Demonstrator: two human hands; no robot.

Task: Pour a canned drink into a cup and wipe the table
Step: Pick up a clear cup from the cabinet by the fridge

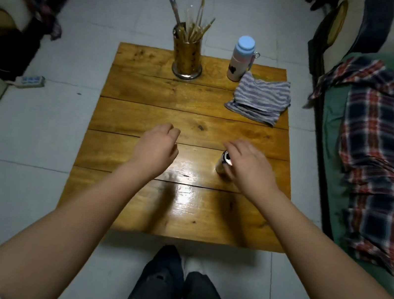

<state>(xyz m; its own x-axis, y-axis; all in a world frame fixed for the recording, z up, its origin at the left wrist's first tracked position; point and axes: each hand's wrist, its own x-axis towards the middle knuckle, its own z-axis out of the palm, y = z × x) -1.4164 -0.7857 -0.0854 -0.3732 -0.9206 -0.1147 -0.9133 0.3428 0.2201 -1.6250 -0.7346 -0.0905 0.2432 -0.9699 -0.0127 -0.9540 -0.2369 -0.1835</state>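
Observation:
A silver drink can [222, 164] stands upright on the wooden table [144, 114], right of centre. My right hand [248, 164] covers its right side and top, fingers curled around it. My left hand [159, 143] hovers over the middle of the table with its fingers curled in and nothing in it. A striped blue-and-white cloth [260, 100] lies folded at the back right of the table. No cup shows in this view.
A metal holder [188, 56] full of chopsticks and utensils stands at the back centre. A white flask with a blue cap [241, 59] stands behind the cloth. A bed with a plaid blanket [384, 160] runs along the right. A power strip [31, 81] lies on the floor left.

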